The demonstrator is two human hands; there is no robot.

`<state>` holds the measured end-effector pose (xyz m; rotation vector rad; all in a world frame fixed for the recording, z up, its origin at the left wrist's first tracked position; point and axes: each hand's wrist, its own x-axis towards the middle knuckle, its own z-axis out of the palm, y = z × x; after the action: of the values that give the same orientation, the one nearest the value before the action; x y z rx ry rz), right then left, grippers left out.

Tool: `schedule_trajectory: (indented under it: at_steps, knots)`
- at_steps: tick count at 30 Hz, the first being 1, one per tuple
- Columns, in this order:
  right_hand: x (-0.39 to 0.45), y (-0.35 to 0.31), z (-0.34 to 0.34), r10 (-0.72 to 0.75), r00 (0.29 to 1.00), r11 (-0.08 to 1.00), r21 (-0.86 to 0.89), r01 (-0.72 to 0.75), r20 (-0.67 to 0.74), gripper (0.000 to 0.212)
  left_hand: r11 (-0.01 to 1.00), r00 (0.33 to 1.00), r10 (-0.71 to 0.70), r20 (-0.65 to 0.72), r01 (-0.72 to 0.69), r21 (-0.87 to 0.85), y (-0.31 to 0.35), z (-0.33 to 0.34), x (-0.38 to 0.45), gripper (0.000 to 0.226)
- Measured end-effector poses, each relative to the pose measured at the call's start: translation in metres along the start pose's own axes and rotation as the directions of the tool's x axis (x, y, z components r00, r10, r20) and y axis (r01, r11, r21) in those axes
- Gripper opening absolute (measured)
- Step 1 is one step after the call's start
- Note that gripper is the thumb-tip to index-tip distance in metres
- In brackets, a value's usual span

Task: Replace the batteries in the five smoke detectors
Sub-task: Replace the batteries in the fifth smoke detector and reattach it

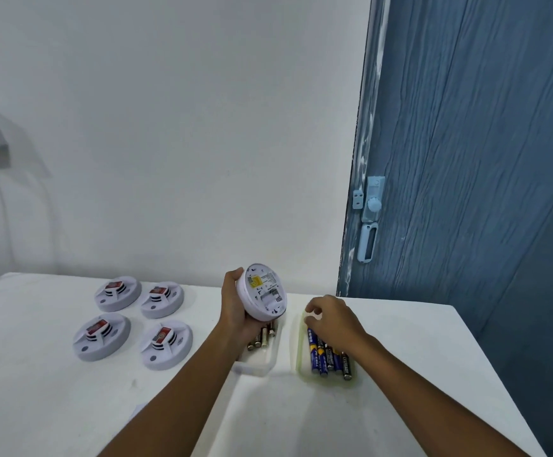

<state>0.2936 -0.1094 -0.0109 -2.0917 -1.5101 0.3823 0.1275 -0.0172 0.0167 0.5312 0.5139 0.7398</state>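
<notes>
— Hands first: what has the left hand (235,308) got?
— Its fingers are curled round a round white plastic smoke detector (262,296), lifted off the white surface (400,374) and tipped so its underside, with a yellow label and an open battery bay, faces the camera.
— And the right hand (329,319)?
— Fingers bent down into the far end of a pale yellow-green plastic tray (299,351) just right of the held detector. Whether they pinch anything, I cannot tell.
— What lies in that tray?
— Blue and black cylindrical batteries (331,359), side by side at its near end.
— Below the held detector?
— A clear white tray (262,366) with gold-toned batteries (263,336).
— The others?
— Four matching white detectors (133,321) sit left of it, faces up, in a two-by-two block.
</notes>
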Motion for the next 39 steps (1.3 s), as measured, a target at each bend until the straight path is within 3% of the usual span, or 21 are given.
schedule_trajectory:
  at_steps: [6, 12, 16, 18, 19, 21, 25, 28, 31, 34, 37, 39]
  knots:
    - [0.008, -0.04, 0.012, -0.107, 0.994, 0.983, 0.149, 0.108, -0.016, 0.025, 0.995, 0.998, 0.052, -0.023, -0.054, -0.08, 0.037, -0.038, -0.017, 0.044]
    - [0.014, -0.083, 0.042, -0.186, 0.978, 0.981, 0.079, 0.179, 0.099, 0.027, 0.993, 0.999, 0.036, -0.026, -0.039, -0.111, 0.063, -0.075, -0.025, 0.045]
    - [0.018, -0.111, 0.074, -0.041, 0.952, 0.998, -0.023, 0.05, 0.302, 0.034, 0.992, 0.999, -0.007, -0.034, 0.002, -0.128, 0.077, -0.09, -0.023, 0.042]
    - [0.016, -0.114, 0.082, 0.029, 0.924, 0.987, -0.16, 0.035, 0.381, 0.012, 0.989, 0.999, -0.02, -0.044, 0.013, -0.147, 0.077, -0.09, -0.022, 0.043]
    - [0.017, -0.118, 0.087, 0.059, 0.917, 0.977, -0.212, 0.028, 0.394, 0.012, 0.989, 0.999, -0.024, -0.044, 0.017, -0.148, 0.079, -0.092, -0.021, 0.043]
    - [0.018, -0.121, 0.092, 0.106, 0.913, 0.967, -0.256, -0.002, 0.393, 0.032, 0.989, 0.999, -0.033, -0.044, 0.026, -0.148, 0.083, -0.094, -0.02, 0.044]
    - [0.022, -0.123, 0.092, 0.139, 0.91, 0.959, -0.282, -0.026, 0.391, 0.027, 0.986, 0.998, -0.053, -0.033, 0.047, -0.159, 0.085, -0.097, -0.019, 0.043]
    - [0.023, -0.122, 0.088, 0.142, 0.922, 0.987, -0.126, -0.103, 0.36, 0.021, 0.984, 0.997, -0.068, -0.025, 0.062, -0.169, 0.084, -0.099, -0.018, 0.043]
    - [0.021, -0.123, 0.079, 0.155, 0.969, 0.952, 0.231, -0.199, 0.192, 0.02, 0.983, 0.997, -0.079, -0.007, 0.076, -0.168, 0.085, -0.098, -0.018, 0.043]
    - [0.021, -0.131, 0.059, 0.242, 0.968, 0.788, 0.596, -0.158, -0.062, 0.016, 0.984, 0.997, -0.074, 0.01, 0.075, -0.161, 0.087, -0.096, -0.017, 0.044]
    - [0.019, -0.14, 0.04, 0.267, 0.964, 0.548, 0.826, -0.136, -0.018, 0.017, 0.985, 0.998, -0.058, 0.016, 0.059, -0.16, 0.087, -0.091, -0.018, 0.046]
    - [0.015, -0.147, 0.036, 0.251, 0.968, 0.5, 0.852, -0.155, 0.029, 0.017, 0.986, 0.998, -0.058, 0.026, 0.061, -0.156, 0.085, -0.085, -0.02, 0.048]
